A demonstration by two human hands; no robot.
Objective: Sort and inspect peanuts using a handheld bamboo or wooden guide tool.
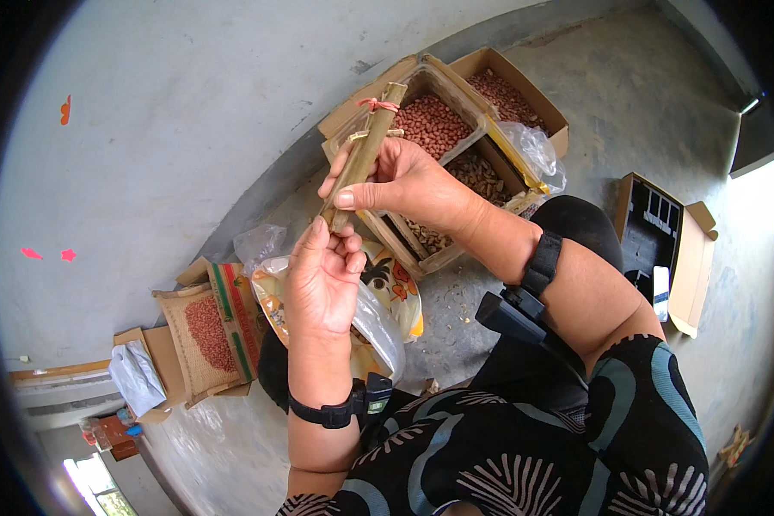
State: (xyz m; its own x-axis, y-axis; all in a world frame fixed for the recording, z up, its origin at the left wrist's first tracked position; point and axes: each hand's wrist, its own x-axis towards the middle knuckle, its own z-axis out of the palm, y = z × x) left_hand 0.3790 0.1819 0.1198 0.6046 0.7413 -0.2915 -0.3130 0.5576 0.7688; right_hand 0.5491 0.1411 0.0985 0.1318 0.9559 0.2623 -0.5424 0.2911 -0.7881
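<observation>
My right hand (pixel 393 177) is wrapped around a split bamboo stick (pixel 364 151), its thumb lying on the near side. Red string (pixel 378 105) is tied near the stick's upper end, and a thin pale piece crosses it lower down. At the stick's lower end, the thumb and fingers of my left hand (pixel 326 271) pinch the tip; whether a peanut is there too, I cannot tell. Behind the hands stands a clear plastic bin of red peanut kernels (pixel 431 126). Below it are boxes of peanut shells or pods (pixel 477 177), partly hidden by my right forearm.
A cardboard box of kernels (pixel 558 138) stands behind the bin. A plastic bag (pixel 387 322) lies under my left hand. At left is a woven sack with red kernels (pixel 209 332). An open carton with a black insert (pixel 651 226) and a phone-like object (pixel 661 293) sit at right.
</observation>
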